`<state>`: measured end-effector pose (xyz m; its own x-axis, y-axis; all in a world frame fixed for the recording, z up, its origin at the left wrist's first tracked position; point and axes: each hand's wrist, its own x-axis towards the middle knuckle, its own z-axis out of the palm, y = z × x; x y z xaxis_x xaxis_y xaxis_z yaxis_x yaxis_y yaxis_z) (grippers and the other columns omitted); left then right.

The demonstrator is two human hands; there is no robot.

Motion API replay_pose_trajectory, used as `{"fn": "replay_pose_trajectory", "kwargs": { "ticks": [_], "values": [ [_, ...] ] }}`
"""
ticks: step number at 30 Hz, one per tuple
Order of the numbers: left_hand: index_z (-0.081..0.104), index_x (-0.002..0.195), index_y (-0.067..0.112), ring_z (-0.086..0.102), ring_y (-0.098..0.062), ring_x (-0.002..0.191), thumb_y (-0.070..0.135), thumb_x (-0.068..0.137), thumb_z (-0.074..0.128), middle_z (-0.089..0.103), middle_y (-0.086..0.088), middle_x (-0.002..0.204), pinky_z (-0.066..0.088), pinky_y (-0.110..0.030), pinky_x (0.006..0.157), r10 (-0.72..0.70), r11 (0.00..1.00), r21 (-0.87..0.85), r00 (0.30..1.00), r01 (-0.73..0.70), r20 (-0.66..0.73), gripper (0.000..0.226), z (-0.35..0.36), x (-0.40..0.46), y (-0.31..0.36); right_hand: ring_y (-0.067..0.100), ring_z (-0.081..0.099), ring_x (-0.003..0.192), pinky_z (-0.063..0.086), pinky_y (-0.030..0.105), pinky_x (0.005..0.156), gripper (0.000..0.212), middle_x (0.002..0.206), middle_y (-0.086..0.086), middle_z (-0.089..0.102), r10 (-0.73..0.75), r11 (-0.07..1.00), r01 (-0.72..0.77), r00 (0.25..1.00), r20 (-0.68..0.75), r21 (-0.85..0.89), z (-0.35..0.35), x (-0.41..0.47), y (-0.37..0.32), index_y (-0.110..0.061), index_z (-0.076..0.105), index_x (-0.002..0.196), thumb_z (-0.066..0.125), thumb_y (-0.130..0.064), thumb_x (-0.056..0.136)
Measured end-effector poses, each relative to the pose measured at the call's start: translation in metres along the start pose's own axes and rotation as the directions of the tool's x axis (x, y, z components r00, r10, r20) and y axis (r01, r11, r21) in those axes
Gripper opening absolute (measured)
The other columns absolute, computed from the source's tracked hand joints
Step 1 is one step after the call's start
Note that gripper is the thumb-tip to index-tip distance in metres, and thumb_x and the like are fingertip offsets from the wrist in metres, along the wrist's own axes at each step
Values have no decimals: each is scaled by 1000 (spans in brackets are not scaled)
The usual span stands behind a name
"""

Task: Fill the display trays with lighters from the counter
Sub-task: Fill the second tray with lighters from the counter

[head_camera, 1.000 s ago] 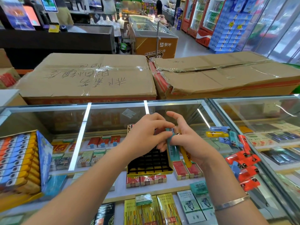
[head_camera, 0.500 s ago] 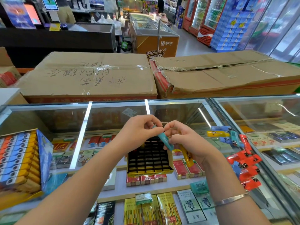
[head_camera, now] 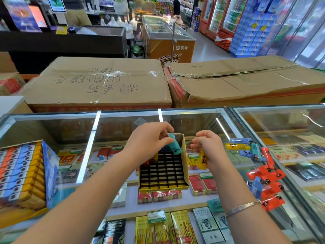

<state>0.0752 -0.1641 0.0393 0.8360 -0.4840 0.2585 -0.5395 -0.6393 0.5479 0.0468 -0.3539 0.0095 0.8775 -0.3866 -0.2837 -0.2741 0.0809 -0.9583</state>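
Head view: left hand [head_camera: 149,140] pinches a teal lighter [head_camera: 174,146] over the display tray's [head_camera: 185,166] far edge; right hand [head_camera: 207,147] grips a yellow lighter [head_camera: 202,161]. Risk: a tilted lighter misses its slot and jams against the grid.

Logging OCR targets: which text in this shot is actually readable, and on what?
"蒙牛": orange chest freezer, front panel.
Handwritten marker characters: left cardboard box, upside down, not reliably readable.
Black print on the yellow lighter and red lighters: too blurred.
Cigarette pack labels under the glass: too small.
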Motion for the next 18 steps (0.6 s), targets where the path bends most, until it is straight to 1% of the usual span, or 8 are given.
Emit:
{"fn": "replay_pose_trajectory", "kwargs": {
  "ticks": [2,4,6,9,12,15,18],
  "values": [
    [63,103,28,46,2,77,32,86,62,60,15,92,33,-10,62,61,991,124,998,-57,-28,18,3,1,-1,23,60,75,53,34,69,20,83,13,58,7,1000,-7,1000,15,-29,1,0,3,-10,57,91,52,7,81],
    [65,103,25,44,-1,84,32,87,61,61,10,98,33,-15,64,134,965,233,990,-123,-34,17,7,2,-3,24,60,74,54,36,70,21,82,15,57,21,1000,-21,999,31,-17,3,-1,4,-9,56,91,50,9,81],
    [65,103,22,47,-5,89,30,89,59,61,7,101,35,-18,66,177,941,295,984,-164,-19,18,12,3,-5,24,59,71,55,35,68,21,81,16,56,38,999,-38,998,42,6,6,-2,5,-8,54,91,49,10,82],
    [66,105,19,51,-11,95,28,90,57,61,4,103,40,-21,67,196,927,328,981,-181,-12,19,17,5,-7,24,58,72,55,33,64,22,88,18,56,37,999,-36,998,54,-11,9,-3,6,-8,54,94,49,10,82],
    [67,105,19,51,-12,94,28,90,57,61,4,102,43,-24,68,208,924,333,978,-188,-24,20,19,8,-6,26,59,77,54,34,67,23,95,20,58,22,1000,-20,996,90,-20,10,-3,6,-8,57,99,49,8,84],
    [68,105,20,53,-12,92,28,90,57,62,4,99,41,-24,66,227,920,334,973,-205,-29,21,22,11,-4,26,60,81,54,35,72,25,100,18,62,-1,997,10,993,116,-71,11,-2,6,-14,59,103,50,3,87],
    [69,104,20,55,-12,89,30,91,57,63,5,97,37,-22,65,232,921,332,972,-203,-50,21,25,12,-3,26,60,81,55,36,73,26,99,16,62,-13,994,28,991,134,-107,12,-1,6,-18,60,102,50,2,88]
  ]
}}
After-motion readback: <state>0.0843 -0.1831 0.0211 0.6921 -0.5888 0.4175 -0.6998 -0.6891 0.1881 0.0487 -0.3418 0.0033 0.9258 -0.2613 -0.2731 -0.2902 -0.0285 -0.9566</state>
